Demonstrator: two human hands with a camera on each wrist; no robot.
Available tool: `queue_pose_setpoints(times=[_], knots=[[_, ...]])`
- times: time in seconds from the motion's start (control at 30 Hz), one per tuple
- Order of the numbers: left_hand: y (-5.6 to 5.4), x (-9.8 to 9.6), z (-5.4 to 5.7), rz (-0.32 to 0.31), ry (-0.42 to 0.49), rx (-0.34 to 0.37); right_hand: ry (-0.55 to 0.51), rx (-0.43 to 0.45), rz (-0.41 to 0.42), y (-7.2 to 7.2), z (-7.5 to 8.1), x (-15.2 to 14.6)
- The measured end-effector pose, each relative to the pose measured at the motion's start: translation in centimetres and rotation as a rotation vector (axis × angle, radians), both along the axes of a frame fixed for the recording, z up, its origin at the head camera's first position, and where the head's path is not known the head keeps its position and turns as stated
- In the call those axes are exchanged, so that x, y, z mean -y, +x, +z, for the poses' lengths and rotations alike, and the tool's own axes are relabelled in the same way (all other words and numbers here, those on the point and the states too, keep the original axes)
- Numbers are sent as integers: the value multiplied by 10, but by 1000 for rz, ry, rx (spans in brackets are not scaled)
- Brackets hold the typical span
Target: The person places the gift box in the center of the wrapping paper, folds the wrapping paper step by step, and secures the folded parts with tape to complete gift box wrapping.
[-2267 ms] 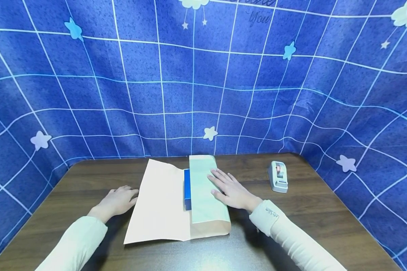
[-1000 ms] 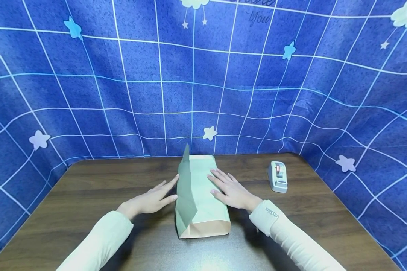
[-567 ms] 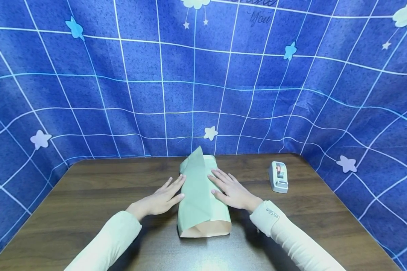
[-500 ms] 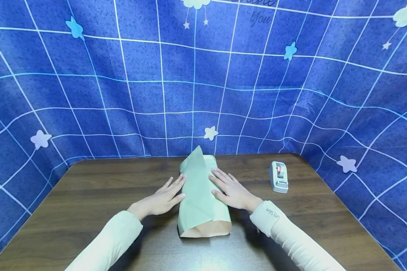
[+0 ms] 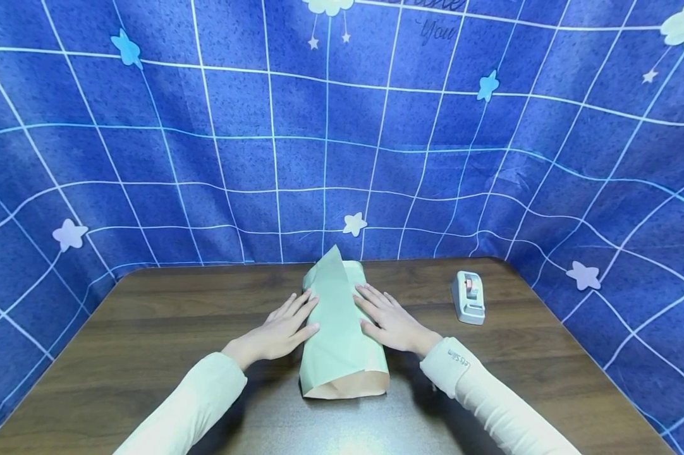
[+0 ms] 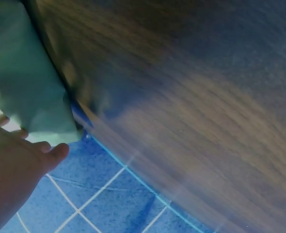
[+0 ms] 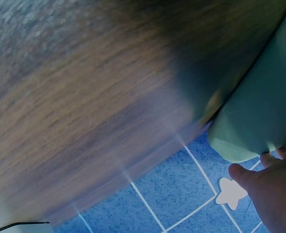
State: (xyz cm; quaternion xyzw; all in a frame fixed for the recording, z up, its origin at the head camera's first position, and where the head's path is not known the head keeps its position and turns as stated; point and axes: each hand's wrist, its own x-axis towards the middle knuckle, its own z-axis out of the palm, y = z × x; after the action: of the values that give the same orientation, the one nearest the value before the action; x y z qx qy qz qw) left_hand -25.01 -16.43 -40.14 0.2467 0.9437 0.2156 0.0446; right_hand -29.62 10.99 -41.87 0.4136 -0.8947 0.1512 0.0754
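Right of paper (image 5: 342,344), tape dispenser (image 5: 469,301)

Curtained-off tabletop work spot; home or studio, can't tell. Blue fabric backdrop (image 5: 234,158) with printed grid lines, stars (image 5: 354,224) and clouds (image 5: 326,6) wraps the back and sides of a dark wood-grain table (image 5: 165,303). Desk-type tape dispenser (image 5: 468,298) on top, at right.

From my end I see long, off-white cloth sleeves: the left sleeve (image 5: 177,411) mostly smooth, with a puffy left cuff (image 5: 225,379); the right sleeve (image 5: 492,404) gathered into small creases behind a bulging right cuff (image 5: 441,366) — small dark lettering (image 5: 458,357) runs across it. The left hand (image 5: 275,332) and right hand (image 5: 396,323) are bare — fingernails short.
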Motion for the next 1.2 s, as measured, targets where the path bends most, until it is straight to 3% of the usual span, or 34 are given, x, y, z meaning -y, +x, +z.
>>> queue_pose_setpoints(times=[0.43,0.83,1.03,1.2], knots=[[-4,-8,0,36,-22,-73,-49,29,2,-2,-2,0],[-6,-11,0,25,-12,-61,-114,168,40,0,-1,0],[-6,-9,1,9,8,-64,-107,179,8,-1,0,2],[-13,-8,-2,72,92,-37,-83,166,-7,-3,-1,2]])
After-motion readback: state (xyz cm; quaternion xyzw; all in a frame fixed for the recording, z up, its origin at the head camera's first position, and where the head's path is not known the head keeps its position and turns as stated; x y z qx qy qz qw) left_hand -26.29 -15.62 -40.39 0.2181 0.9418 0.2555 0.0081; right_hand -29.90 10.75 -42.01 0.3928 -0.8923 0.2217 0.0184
